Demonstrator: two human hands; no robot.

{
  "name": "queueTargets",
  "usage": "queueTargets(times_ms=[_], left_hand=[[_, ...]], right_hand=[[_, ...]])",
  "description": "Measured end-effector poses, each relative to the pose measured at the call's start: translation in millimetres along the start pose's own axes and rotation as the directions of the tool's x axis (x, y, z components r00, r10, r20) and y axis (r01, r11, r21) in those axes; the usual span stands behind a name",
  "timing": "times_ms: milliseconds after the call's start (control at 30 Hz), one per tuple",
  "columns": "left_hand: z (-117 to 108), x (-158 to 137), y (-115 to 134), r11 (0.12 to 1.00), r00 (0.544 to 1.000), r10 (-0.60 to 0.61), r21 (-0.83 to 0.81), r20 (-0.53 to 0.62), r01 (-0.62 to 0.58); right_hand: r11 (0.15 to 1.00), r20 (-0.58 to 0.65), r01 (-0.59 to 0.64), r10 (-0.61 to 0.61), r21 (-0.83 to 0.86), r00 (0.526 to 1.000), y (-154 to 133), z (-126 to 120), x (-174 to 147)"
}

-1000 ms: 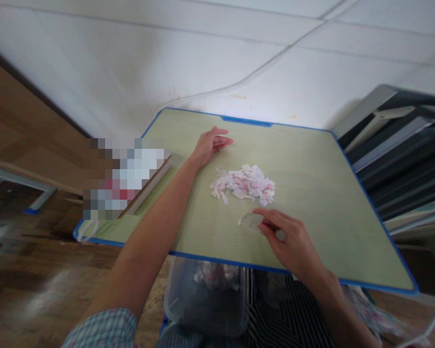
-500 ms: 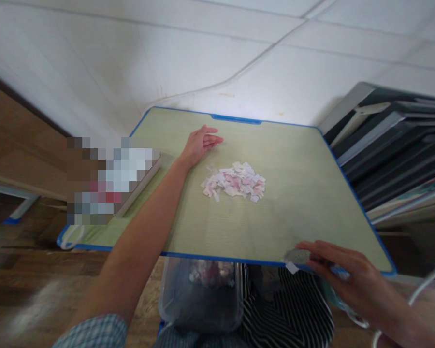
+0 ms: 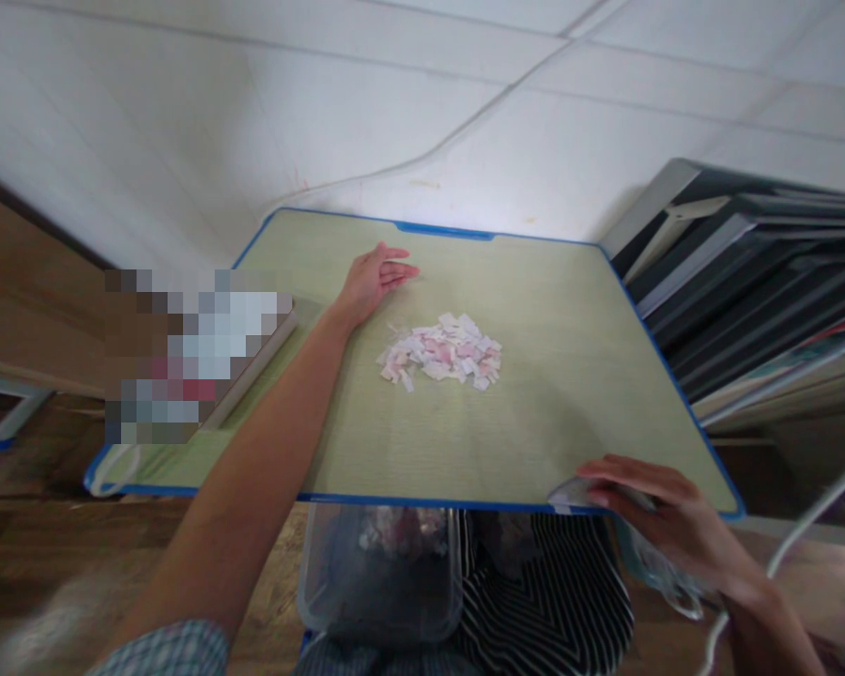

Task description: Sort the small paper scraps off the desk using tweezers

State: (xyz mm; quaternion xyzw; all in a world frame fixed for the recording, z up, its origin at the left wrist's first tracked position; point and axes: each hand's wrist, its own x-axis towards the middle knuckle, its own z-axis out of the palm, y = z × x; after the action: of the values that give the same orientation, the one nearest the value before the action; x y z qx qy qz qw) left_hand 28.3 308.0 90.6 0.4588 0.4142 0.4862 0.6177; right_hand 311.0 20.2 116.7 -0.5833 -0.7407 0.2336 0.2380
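A heap of small torn paper scraps [image 3: 443, 352], white and pale pink, lies mid-table. My left hand [image 3: 373, 282] rests on the table just behind and left of the heap, open with fingers stretched out and holding nothing. At the front right edge, my right hand [image 3: 654, 498] is closed around a flat grey tool with a rounded end [image 3: 572, 493]; its exact kind does not show. Something pale, perhaps a paper scrap, shows under the tool's tip at the blue table edge. Most of the handle is hidden by the fingers.
The light green folding table [image 3: 535, 291] has a blue rim. A pixelated box-like object [image 3: 253, 366] stands on its left. Below the front edge is a clear plastic bin [image 3: 380, 582] with scraps, beside striped cloth [image 3: 549, 591]. Dark flat panels [image 3: 760, 253] lean at right.
My right hand has turned the grey tool flatter, lowering it toward the table edge. The whole view has shifted slightly; my left hand keeps its place by the scraps.
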Motion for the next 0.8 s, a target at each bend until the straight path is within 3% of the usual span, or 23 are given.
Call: queueTargets(times_ms=[133, 333, 400, 600, 800], left_hand=[[0, -1, 0, 1.0, 1.0, 0.005, 0.004, -0.002, -0.005], [0, -1, 0, 1.0, 1.0, -0.009, -0.011, -0.006, 0.009], [-1, 0, -1, 1.0, 1.0, -0.004, -0.014, -0.002, 0.004], [-2, 2, -4, 0.999, 1.0, 0.021, -0.029, 0.019, -0.021], [-2, 2, -2, 1.0, 1.0, 0.001, -0.015, 0.021, -0.001]], right_hand=[[1.0, 0.001, -0.012, 0.012, 0.012, 1.0, 6, 0, -5], [0.998, 0.161, 0.055, -0.057, 0.021, 0.985, -3, -9, -7], [0.996, 0.131, 0.085, -0.086, 0.013, 0.988, -4, -11, -7], [0.993, -0.121, 0.097, -0.105, -0.067, 0.987, 1, -5, 6], [0.964, -0.117, 0.223, -0.241, -0.145, 0.964, -7, 7, 55]])
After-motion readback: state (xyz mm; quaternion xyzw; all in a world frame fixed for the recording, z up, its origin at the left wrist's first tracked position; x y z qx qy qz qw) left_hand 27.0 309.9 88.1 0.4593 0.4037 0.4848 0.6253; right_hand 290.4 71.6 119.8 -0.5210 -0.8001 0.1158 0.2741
